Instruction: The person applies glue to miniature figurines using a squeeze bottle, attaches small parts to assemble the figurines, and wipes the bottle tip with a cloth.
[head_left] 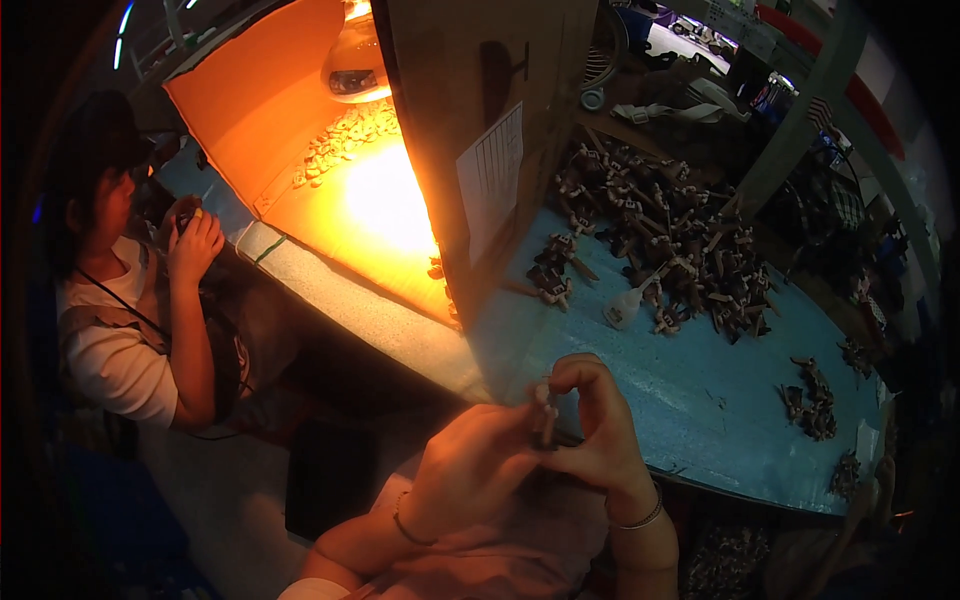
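Note:
In front of my body, a small brown and pale figurine-like piece (545,412) is held up between my two hands, near the blue table's front edge. My left hand (468,462) is closed around its left side, fingertips partly hidden behind the piece. My right hand (605,430) curls in from the other side, thumb and index finger pinching toward the piece. Its fine details are too small and dark to tell. On the blue tabletop (560,355) beyond lies a big heap of similar brown and pale pieces (690,250).
A cardboard partition (500,90) with a paper sheet (490,180) stands ahead. Left of it, a bright lamp (357,60) lights an orange-lit box with small pieces. A co-worker (130,330) sits left. A white spoon-like tool (622,308) and smaller piles (812,400) lie right.

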